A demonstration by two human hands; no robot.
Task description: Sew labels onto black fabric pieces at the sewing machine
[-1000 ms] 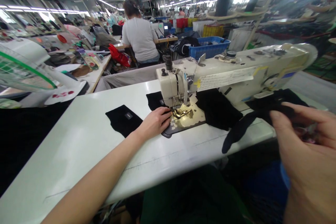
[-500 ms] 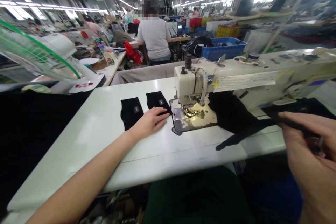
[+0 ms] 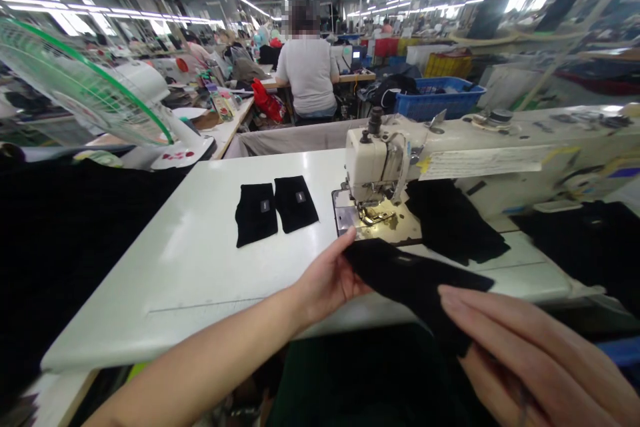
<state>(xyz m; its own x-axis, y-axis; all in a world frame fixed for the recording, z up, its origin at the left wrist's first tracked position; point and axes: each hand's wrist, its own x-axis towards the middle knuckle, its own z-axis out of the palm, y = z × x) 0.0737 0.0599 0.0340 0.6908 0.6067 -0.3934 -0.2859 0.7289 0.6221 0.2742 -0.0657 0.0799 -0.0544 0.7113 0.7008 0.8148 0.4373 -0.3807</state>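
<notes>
A black fabric piece [image 3: 410, 273] is stretched between both hands at the front edge of the white table [image 3: 200, 280]. My left hand [image 3: 333, 280] grips its left end, thumb on top. My right hand [image 3: 530, 353] pinches its right part; something small and metallic shows dimly among the lower fingers. Just behind the fabric stands the sewing machine [image 3: 373, 167], its presser foot lowered near the metal plate [image 3: 345, 213]. Two black pieces with small grey labels, one [image 3: 257, 217] beside the other [image 3: 296, 205], lie flat left of the machine.
More black fabric [image 3: 453, 220] lies under the machine arm, and another pile [image 3: 590, 247] at the right. A green-rimmed fan [image 3: 95, 80] stands at the left. Beyond the table are a seated person [image 3: 307, 73] and a blue basket [image 3: 435, 103].
My left hand has left the flat pieces and taken hold of the fabric. My right hand has brought that fabric left, off the table's right side. The two labelled pieces now lie closer together.
</notes>
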